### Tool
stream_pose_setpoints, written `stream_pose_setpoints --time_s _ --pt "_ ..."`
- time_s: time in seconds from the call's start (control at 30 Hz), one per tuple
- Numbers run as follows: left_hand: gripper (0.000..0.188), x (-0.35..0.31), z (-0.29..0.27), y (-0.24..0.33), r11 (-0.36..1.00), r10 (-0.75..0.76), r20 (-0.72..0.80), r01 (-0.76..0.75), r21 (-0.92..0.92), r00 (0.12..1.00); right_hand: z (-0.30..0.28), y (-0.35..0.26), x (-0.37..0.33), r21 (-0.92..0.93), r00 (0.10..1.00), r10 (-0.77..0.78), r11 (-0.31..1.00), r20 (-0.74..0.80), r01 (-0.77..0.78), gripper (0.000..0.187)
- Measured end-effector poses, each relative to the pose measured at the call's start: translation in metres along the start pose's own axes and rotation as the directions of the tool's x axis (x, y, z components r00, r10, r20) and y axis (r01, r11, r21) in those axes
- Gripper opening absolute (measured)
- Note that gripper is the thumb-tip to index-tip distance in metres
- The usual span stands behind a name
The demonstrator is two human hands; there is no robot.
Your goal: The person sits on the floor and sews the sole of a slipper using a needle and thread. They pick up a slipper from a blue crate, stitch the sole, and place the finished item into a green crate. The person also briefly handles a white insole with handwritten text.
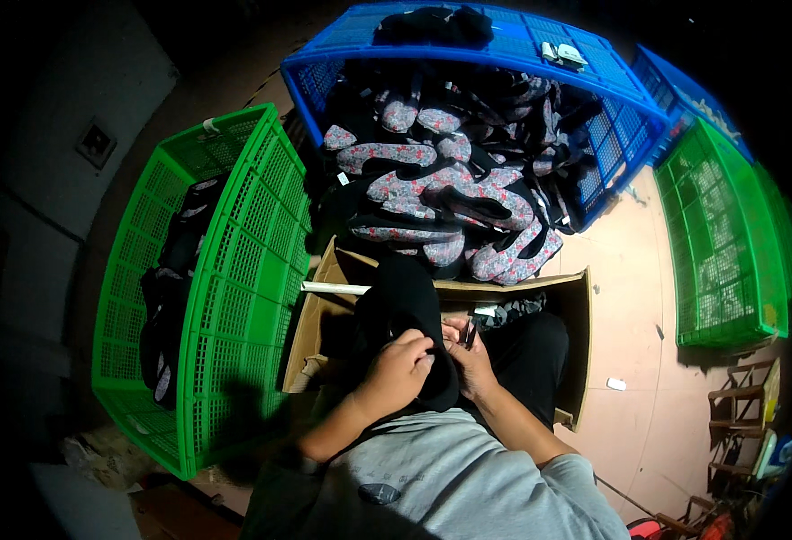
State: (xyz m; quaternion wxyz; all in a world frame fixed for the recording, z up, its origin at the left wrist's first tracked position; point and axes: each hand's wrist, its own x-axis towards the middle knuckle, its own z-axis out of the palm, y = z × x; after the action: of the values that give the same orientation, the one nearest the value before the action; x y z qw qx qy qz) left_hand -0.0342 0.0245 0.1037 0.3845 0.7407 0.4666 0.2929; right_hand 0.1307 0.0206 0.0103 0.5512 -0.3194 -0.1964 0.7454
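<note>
A black cloth shoe (400,292) rests lengthwise over my lap, its toe pointing away from me. My left hand (399,367) is closed on the shoe at its opening, fingers bent and pressed together. Beside the shoe's right edge, my right hand (473,367) is closed around a small dark pointed tool (470,336), which looks like thread snips. Its fingertips lie close to the shoe's side; whether they touch it is hard to see. Just beyond, a heap of floral-patterned shoes with black parts (486,202) spills from a tipped blue crate (477,56).
Around my legs stands an open cardboard box (579,351) with some dark patterned pieces (513,310) inside. A green crate (243,297) holding dark shoes (175,270) is on the left. Another green crate (711,243) stands at right, near a wooden rack (738,405).
</note>
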Motion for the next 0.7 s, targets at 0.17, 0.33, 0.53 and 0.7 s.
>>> stream_pose_setpoints --time_s 0.17,0.33,0.53,0.7 --pt "0.012 0.004 0.020 -0.015 0.093 -0.426 0.075 0.126 -0.988 0.902 -0.002 0.001 -0.002 -0.094 0.999 -0.044 0.995 0.004 0.044 0.048" --pt "0.009 0.012 0.022 -0.022 0.077 -0.370 -0.139 -0.118 -0.990 0.919 0.004 -0.001 -0.013 -0.293 0.995 -0.053 0.953 0.080 0.074 0.044" --pt "0.030 -0.006 -0.006 -0.021 0.391 -0.230 -0.143 -0.043 -0.919 0.962 -0.008 -0.013 -0.007 0.045 0.945 -0.244 0.970 0.217 0.240 0.035" --pt "0.048 -0.012 -0.017 -0.040 0.868 0.218 0.020 -0.203 0.453 0.976 -0.042 -0.043 -0.002 0.052 0.939 -0.335 0.942 0.076 0.332 0.044"
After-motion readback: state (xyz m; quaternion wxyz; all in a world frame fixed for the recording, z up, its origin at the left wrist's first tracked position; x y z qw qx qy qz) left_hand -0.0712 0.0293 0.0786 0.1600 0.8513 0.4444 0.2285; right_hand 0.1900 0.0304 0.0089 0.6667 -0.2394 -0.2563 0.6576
